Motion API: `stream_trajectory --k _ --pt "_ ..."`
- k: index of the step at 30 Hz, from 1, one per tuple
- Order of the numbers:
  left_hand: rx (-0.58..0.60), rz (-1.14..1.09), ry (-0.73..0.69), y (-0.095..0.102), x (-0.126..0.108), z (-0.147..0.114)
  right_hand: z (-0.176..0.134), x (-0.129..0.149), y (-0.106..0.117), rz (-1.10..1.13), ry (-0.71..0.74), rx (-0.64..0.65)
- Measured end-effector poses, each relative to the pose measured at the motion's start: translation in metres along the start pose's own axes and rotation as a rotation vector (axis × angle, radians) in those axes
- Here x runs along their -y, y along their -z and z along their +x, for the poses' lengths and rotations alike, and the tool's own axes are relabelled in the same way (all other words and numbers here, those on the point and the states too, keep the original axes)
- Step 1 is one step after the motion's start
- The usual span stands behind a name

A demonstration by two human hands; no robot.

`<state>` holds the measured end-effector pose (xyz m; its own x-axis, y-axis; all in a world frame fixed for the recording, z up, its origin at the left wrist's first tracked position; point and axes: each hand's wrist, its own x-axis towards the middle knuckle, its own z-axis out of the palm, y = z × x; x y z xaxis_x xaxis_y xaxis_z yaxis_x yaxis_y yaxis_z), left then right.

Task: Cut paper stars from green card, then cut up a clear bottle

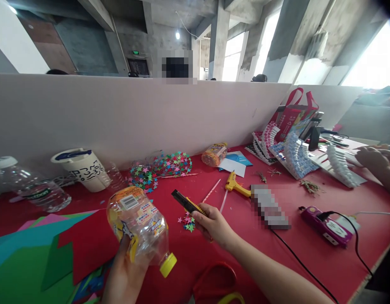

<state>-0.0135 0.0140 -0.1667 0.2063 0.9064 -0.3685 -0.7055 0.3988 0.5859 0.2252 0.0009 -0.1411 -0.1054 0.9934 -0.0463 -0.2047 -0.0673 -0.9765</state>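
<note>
My left hand (126, 270) grips a clear plastic bottle (147, 228) with an orange label and a yellow cap, tilted so the cap points down to the right. The bottle hides part of those fingers. In my right hand (212, 223) is a black and yellow utility knife (189, 202), pointing up and left, apart from the bottle. Whether its blade is out I cannot tell. Beneath the knife lie small colourful paper stars (188, 223). A yellow hot glue gun (235, 184) rests beyond my right hand, and red-handled scissors (214, 280) lie at the near edge.
Coloured paper sheets (33, 261) cover the left. Behind them are a water bottle (39, 190) and a white cup (83, 169). Star-covered plastic pieces (172, 164) lie near the partition (134, 114). At right are a purple power strip (326, 226), cables, and another person's hand (377, 158).
</note>
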Motion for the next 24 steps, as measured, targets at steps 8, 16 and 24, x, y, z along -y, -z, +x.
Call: stream_trajectory --k 8,16,24 --pt "-0.026 0.005 0.012 -0.003 0.000 0.000 0.002 0.001 0.000 0.065 -0.027 0.018" --pt "-0.026 -0.056 0.038 -0.002 -0.001 0.003 -0.001 0.001 -0.002 0.130 -0.025 0.090" --pt "-0.102 0.023 -0.028 -0.010 0.004 -0.005 -0.001 -0.001 0.000 0.104 -0.019 0.106"
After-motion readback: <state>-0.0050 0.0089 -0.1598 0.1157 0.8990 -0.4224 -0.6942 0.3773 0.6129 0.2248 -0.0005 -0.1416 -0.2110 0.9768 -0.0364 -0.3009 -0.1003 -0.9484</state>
